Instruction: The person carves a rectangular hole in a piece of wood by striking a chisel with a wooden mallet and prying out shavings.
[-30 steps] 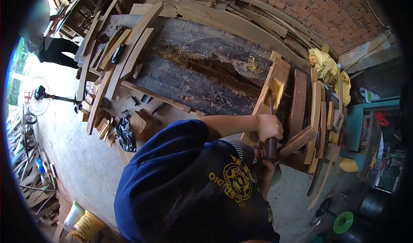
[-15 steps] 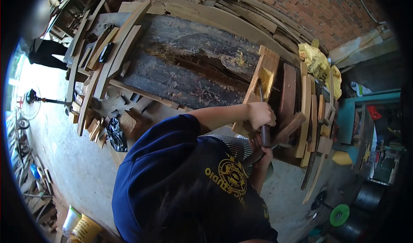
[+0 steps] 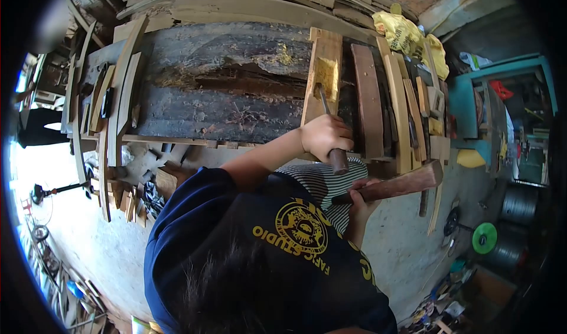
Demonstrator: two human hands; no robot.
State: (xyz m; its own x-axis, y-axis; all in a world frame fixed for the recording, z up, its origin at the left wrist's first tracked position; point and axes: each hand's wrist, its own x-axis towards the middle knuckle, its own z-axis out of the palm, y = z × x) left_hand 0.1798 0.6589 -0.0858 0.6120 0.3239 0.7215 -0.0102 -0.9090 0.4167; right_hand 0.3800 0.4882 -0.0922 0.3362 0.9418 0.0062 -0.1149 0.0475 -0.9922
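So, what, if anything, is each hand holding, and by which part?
The left hand grips a chisel-like tool by its handle; the right hand holds a wooden mallet by its narrower end.

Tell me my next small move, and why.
Probably tap the chisel handle with the wooden mallet: your left hand grips the chisel, its blade enters the wood's hollow, and your right hand holds the mallet apart from the handle.

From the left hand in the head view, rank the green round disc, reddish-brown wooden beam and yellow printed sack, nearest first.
1. Reddish-brown wooden beam, just right of the left hand.
2. Yellow printed sack, farther off, upper right.
3. Green round disc, lower right.
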